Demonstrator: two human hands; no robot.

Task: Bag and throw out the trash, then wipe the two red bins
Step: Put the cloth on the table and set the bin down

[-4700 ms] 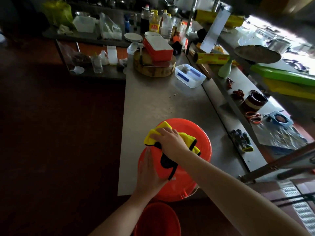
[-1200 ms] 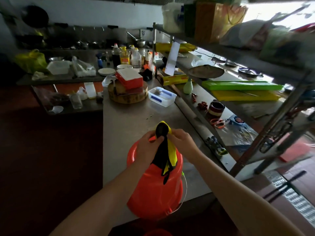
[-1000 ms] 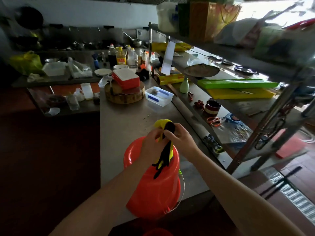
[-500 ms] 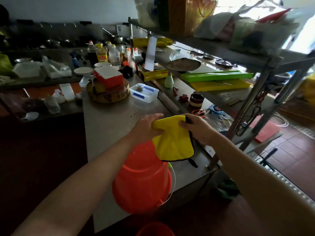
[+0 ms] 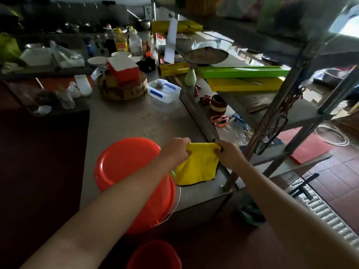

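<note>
The left hand and right hand each pinch a top corner of the yellow cleaning cloth, fingers curled tight on the fabric. It hangs spread between them over the near right corner of the steel table. Just left of it, a red bin sits bottom up on the table, beneath the left forearm. The second red bin stands lower, at the frame's bottom edge
</note>
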